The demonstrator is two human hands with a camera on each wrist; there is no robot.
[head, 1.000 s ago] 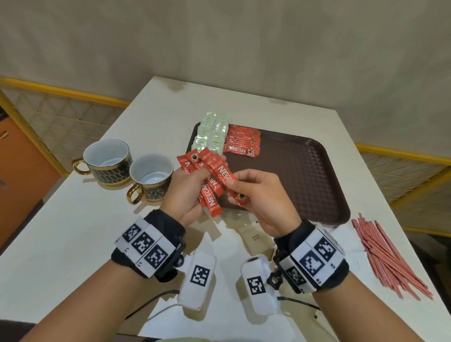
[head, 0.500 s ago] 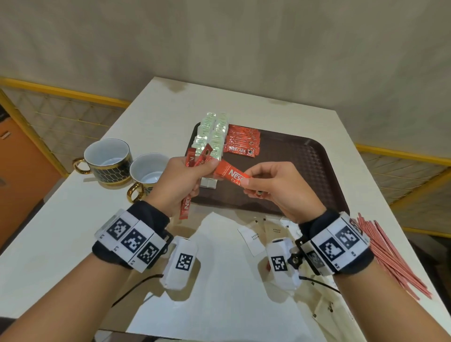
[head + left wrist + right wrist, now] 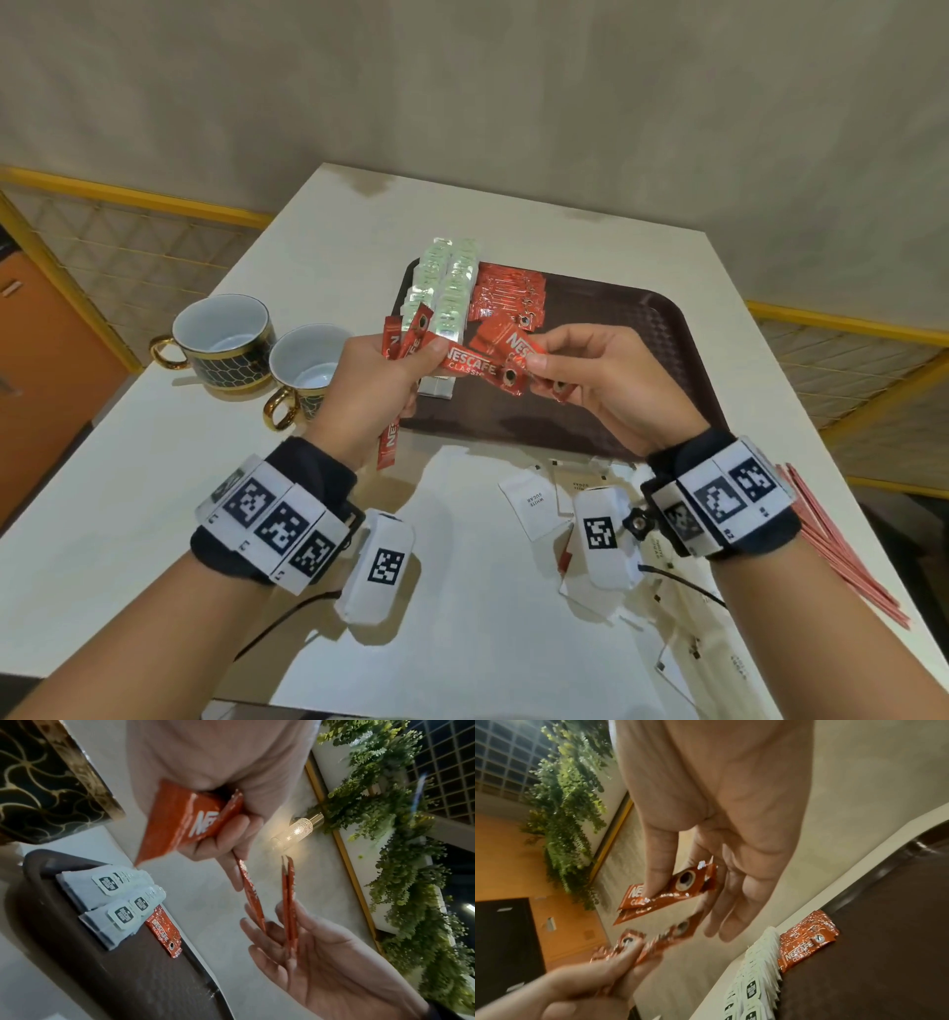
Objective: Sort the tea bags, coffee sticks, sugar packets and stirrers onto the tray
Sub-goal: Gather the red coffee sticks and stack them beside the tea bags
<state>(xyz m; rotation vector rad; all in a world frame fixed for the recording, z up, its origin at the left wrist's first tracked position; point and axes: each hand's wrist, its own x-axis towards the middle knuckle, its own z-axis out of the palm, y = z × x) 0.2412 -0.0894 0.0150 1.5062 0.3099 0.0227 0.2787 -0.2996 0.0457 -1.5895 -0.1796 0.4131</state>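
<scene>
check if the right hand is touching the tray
Apart. In the right wrist view, the right hand pinches coffee sticks in the air, with the tray plainly beneath its fingertips.

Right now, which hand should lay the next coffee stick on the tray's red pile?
Right hand: it already pinches coffee sticks above the tray, near the red pile. The left hand grips the bundle.

Beyond the right hand point(image 3: 611, 380), the tray point(image 3: 667, 360) floor lies bare and open to a reach. Tea bags point(image 3: 444, 293) and coffee sticks point(image 3: 508, 298) crowd the corner ahead of the left hand point(image 3: 375, 380); two cups point(image 3: 257, 349) stand just outside it.
</scene>
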